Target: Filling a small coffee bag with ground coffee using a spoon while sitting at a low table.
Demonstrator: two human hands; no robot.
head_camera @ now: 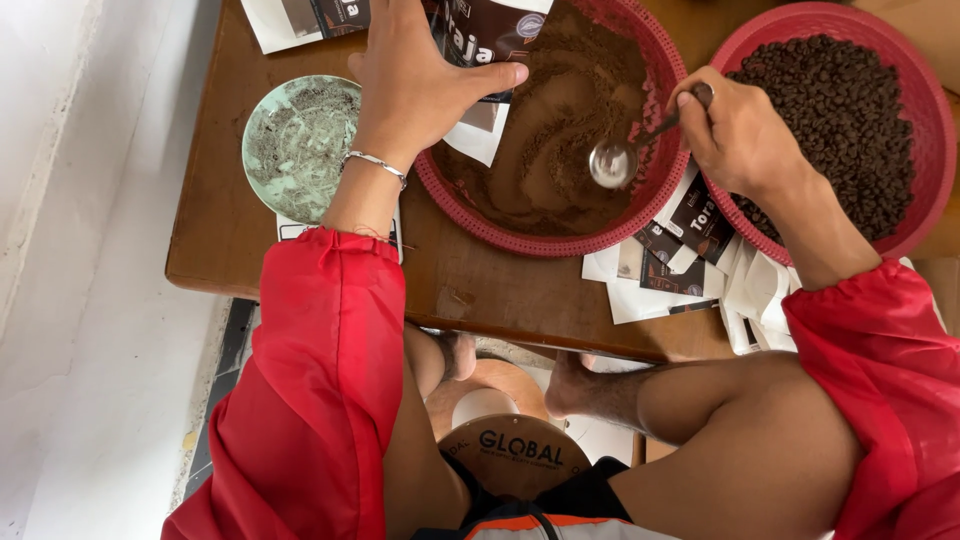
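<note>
Holding a spoon [625,150], right hand [735,130] grip dips it into powder basket [655,60].

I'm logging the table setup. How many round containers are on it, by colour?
Red baskets: 2, one of brown powder and one of dark beans
Pale green dish: 1
Total: 3

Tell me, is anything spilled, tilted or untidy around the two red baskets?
Slightly untidy only. The small dark-and-white paper sachets lie in a loose, overlapping heap between the red baskets, and the round pale-green plate is smeared with brown powder. No powder appears spilled on the brown wooden table.
</note>
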